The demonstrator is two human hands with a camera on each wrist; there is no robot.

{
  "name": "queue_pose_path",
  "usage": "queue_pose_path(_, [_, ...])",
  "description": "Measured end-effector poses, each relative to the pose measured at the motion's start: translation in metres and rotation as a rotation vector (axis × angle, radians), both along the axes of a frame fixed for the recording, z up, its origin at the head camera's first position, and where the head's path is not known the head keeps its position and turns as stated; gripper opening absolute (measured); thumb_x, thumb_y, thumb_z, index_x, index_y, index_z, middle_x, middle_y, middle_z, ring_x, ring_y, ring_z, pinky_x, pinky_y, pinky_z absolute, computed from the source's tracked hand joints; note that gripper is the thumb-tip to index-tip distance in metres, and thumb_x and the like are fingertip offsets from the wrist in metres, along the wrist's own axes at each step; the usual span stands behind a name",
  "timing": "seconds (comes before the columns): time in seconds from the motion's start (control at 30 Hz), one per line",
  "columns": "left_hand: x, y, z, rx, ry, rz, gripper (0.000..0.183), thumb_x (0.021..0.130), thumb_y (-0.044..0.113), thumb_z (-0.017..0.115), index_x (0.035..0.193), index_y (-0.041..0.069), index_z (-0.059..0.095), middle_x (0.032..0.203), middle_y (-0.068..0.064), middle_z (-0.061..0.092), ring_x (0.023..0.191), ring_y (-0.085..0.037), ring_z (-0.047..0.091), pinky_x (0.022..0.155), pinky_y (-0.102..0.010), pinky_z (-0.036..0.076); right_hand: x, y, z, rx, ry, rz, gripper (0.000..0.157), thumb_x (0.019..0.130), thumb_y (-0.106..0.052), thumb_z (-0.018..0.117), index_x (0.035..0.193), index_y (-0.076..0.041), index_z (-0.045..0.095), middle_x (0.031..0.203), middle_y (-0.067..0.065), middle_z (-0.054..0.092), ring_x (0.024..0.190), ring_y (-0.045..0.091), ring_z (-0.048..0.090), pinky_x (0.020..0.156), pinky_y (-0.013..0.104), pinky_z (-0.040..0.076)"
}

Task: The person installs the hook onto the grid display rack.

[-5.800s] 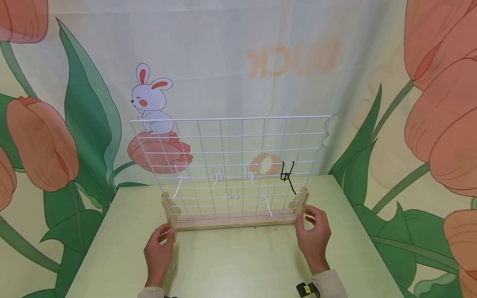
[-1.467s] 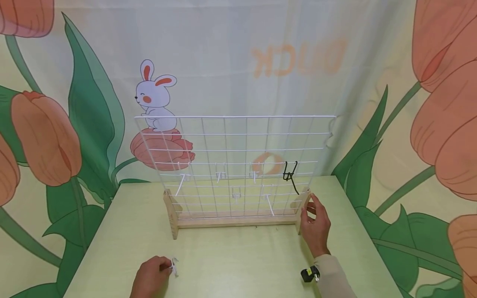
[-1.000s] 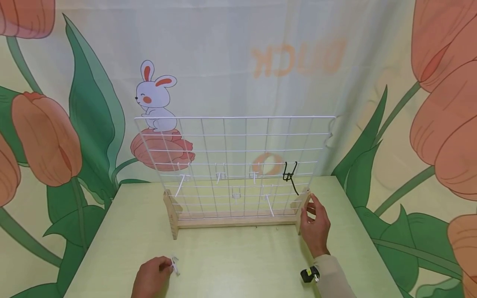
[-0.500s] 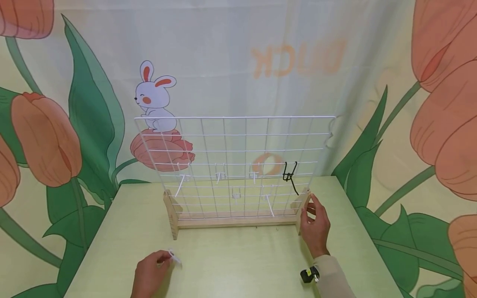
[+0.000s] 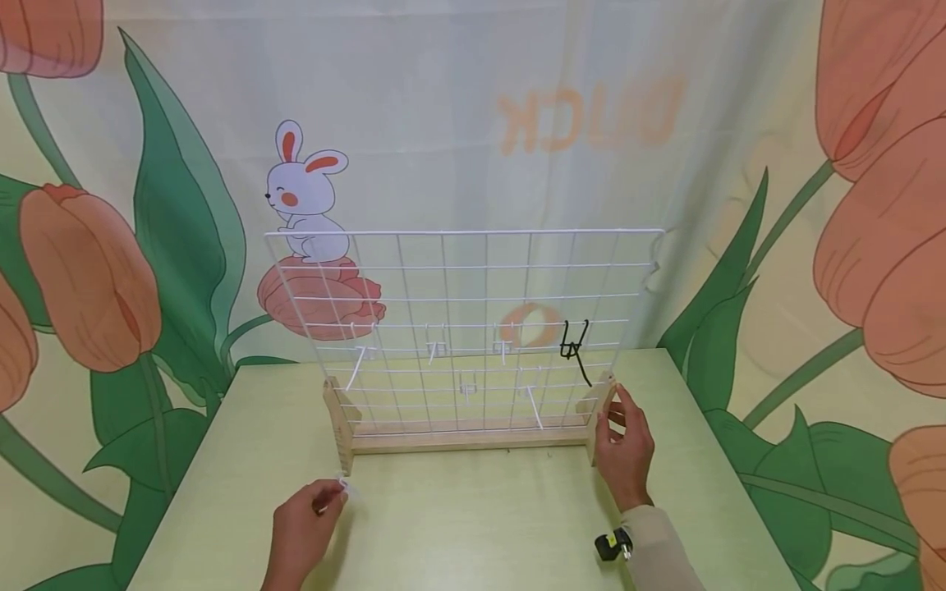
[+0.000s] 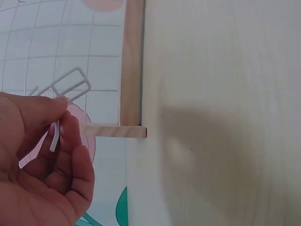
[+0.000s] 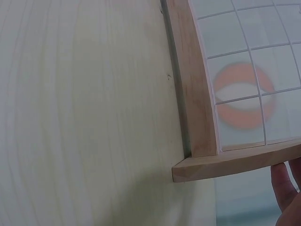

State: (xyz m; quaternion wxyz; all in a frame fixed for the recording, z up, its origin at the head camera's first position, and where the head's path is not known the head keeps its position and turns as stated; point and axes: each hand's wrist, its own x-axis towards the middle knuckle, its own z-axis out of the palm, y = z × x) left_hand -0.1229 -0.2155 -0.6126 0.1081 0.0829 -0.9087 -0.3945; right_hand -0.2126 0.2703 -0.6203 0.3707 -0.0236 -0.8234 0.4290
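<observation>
A white wire grid rack on a wooden base [image 5: 473, 443] stands upright on the table. My left hand [image 5: 306, 525] pinches a white wire hook [image 6: 70, 84] between thumb and fingers, near the front of the rack's left wooden end piece [image 5: 339, 427]. The left wrist view shows the hook's rectangular loop above the fingertips and a bent end below them. At the other side, my right hand [image 5: 628, 451] holds the rack's right wooden end piece [image 7: 235, 162] with thumb and forefinger; the right wrist view catches only part of these fingers [image 7: 283, 186].
Several white hooks hang on the grid, among them a long one [image 5: 357, 368] at left and another [image 5: 534, 406] lower right. A black hook [image 5: 572, 349] hangs near the right side. Behind the table [image 5: 458, 525] hangs a printed curtain [image 5: 458, 115].
Earlier both hands were at the rack's ends. The left hand then held the white hook near the table's front; it has since moved forward and turned the hook. The right hand stays put.
</observation>
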Motion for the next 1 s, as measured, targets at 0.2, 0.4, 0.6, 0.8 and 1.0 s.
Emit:
queue_pose_path(0.2, [-0.004,0.008,0.009,0.068,0.103,0.077,0.011,0.094,0.011,0.081,0.105,0.012,0.081,0.100,-0.006,0.082,0.088,-0.013,0.076,0.071,-0.015,0.056,0.000,0.000,0.000,0.008,0.005,0.001,0.061,0.100,-0.007,0.070,0.157,-0.020,0.050,0.125,0.019,0.067,0.109,0.038,0.075,0.076,0.049,0.062])
queue_pose_path(0.4, [-0.009,0.016,0.019,0.141,0.220,0.140,0.009,0.093,0.010,0.081,0.102,0.011,0.082,0.090,-0.004,0.081,0.081,0.003,0.071,0.069,-0.004,0.051,0.000,0.000,0.001,0.015,0.015,-0.002,0.061,0.100,-0.006,0.071,0.156,-0.019,0.051,0.123,0.019,0.067,0.108,0.038,0.075,0.077,0.022,0.061])
queue_pose_path(0.6, [-0.018,0.025,0.032,0.162,0.329,0.152,0.011,0.093,0.008,0.081,0.103,0.009,0.082,0.093,-0.007,0.082,0.080,0.010,0.067,0.069,-0.003,0.051,0.000,0.000,0.000,0.012,0.016,0.001,0.061,0.100,-0.005,0.071,0.156,-0.018,0.051,0.122,0.019,0.067,0.108,0.039,0.075,0.078,0.002,0.051])
queue_pose_path(0.8, [-0.029,0.035,0.044,0.165,0.412,0.157,0.011,0.092,0.008,0.082,0.103,0.009,0.083,0.096,-0.007,0.082,0.079,0.017,0.064,0.070,-0.003,0.049,-0.001,0.000,0.002,0.018,0.029,-0.002,0.061,0.100,-0.006,0.071,0.156,-0.018,0.052,0.121,0.019,0.067,0.107,0.039,0.075,0.075,0.047,0.064])
queue_pose_path(1.0, [-0.039,0.048,0.057,0.185,0.478,0.136,0.013,0.092,0.008,0.081,0.105,0.007,0.083,0.100,-0.009,0.082,0.086,0.015,0.063,0.074,-0.001,0.049,0.000,-0.001,-0.001,0.011,0.026,-0.014,0.061,0.100,-0.005,0.071,0.156,-0.018,0.052,0.121,0.020,0.067,0.107,0.040,0.075,0.074,0.054,0.064])
